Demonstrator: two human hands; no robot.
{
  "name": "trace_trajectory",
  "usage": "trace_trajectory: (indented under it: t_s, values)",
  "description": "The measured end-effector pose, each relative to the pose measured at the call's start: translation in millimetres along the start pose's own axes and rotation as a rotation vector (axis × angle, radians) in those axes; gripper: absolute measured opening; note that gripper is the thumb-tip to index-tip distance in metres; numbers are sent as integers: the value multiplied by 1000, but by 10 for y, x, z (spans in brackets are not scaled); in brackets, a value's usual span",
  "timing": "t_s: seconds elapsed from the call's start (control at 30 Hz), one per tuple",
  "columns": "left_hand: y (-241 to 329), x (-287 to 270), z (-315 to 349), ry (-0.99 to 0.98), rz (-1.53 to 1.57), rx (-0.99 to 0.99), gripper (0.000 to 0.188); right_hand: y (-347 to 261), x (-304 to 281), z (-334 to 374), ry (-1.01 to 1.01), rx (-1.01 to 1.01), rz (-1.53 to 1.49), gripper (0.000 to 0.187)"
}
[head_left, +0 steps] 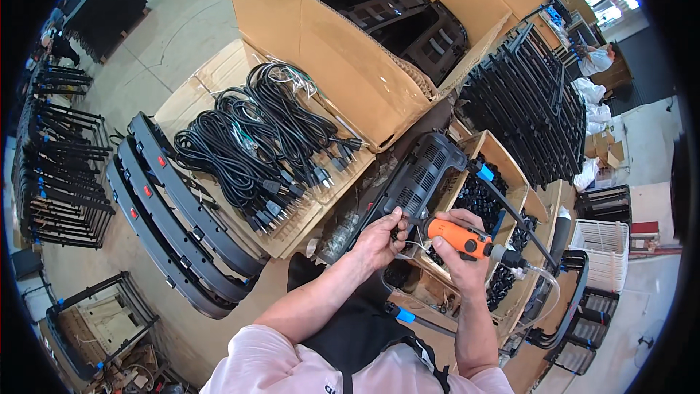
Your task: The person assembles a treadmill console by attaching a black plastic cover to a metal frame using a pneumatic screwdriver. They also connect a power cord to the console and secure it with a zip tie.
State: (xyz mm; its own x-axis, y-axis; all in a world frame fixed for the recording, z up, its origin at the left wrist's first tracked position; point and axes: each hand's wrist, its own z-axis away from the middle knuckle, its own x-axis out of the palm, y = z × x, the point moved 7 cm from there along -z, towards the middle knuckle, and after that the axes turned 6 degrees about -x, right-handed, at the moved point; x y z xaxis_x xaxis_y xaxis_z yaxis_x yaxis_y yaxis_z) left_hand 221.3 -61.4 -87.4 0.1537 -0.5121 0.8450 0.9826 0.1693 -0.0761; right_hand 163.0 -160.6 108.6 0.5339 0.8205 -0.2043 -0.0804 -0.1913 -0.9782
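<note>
My right hand (468, 266) is wrapped round an orange power screwdriver (453, 236), its nose pointing left and a pale line running from its rear. Close to that nose, my left hand (378, 242) is closed in a pinch; what its fingers hold is too small and dark to make out. Just beyond both hands lies a long black plastic housing (421, 175) with vent slots, slanting across the workbench. The left fingertips are by its near edge; whether they touch it I cannot tell.
Bundled black power cords (251, 138) lie on cardboard at left, beside curved black panels (191, 208) with red switches. A large carton (328, 51) holds black plastic parts. Wooden bins (510, 175) of small black parts stand right. Stacked black frames (521, 109) rise behind them.
</note>
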Motion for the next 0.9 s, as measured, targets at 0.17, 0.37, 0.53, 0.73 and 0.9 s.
trace_trajectory:
  t_s: [0.17,0.37,0.53,0.73,0.9]
  values:
    - [25,41,30,86,9,62,29,90,104,-136,38,-20,21,54]
    - [-186,-35,281,103,-272,104,32,327,273,-334,24,-31,35,54]
    - [-328,-280,245,34,-459,79,31,418,395,-428,-17,-5,59,54]
    - [-393,-284,226,44,-394,94,30,390,531,-513,-58,2,128,49]
    - [-419,-279,197,-17,-544,47,28,409,589,-565,-121,-72,175,38]
